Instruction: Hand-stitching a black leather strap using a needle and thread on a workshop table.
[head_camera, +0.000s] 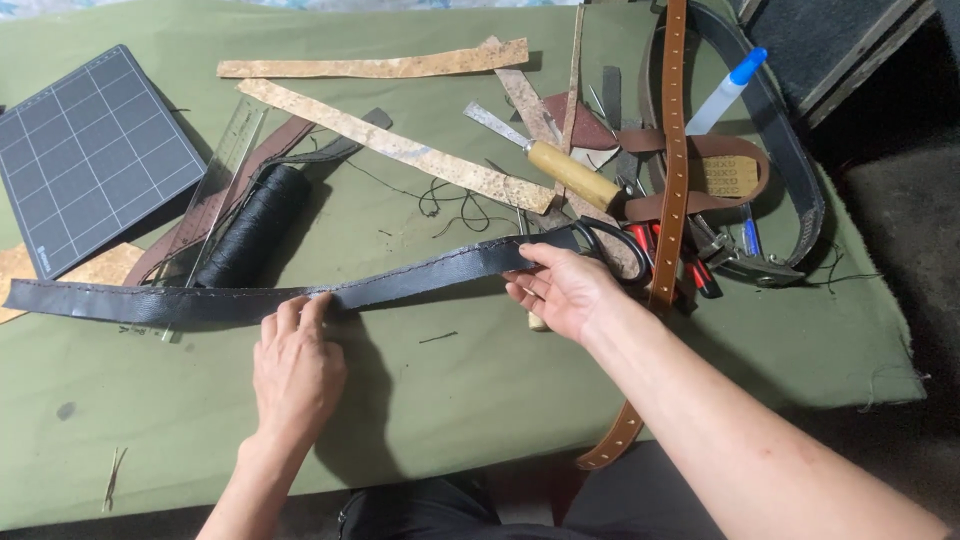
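Even, soft overhead light; the left hand (297, 370) casts a faint shadow rightward; right edge falls dark, focus sharp.

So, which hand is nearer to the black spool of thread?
Left. The left hand presses the long black leather strap just below the black spool of thread; the right hand grips the strap far to its right.

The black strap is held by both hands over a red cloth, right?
Not quite. The head view shows both the left hand and the right hand on the black strap, but the cloth under it is green, not red.
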